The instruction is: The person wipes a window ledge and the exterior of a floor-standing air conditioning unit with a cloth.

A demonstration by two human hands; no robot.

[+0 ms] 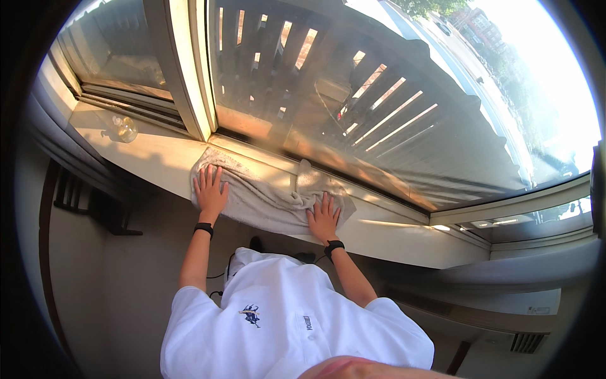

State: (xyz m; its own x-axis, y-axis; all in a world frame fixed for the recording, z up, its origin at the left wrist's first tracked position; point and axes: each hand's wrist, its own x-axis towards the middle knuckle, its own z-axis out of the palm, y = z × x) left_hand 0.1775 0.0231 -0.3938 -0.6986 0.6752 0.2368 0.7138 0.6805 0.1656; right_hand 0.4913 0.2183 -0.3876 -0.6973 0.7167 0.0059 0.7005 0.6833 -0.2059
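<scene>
A grey cloth, bunched and wrinkled, lies along the windowsill below a large window pane. My left hand rests flat on the cloth's left part, fingers spread. On its right part lies my right hand, palm down with the fingers apart. Neither hand is closed around the cloth. A fold of the cloth reaches up to the lower window frame between the hands, nearer the right one. Each wrist has a black band.
A clear bottle with yellowish liquid stands on the sill at the left. Grey curtains hang at both ends of the sill. Under the sill's left part is a dark slatted object. Thin black cables run near my body.
</scene>
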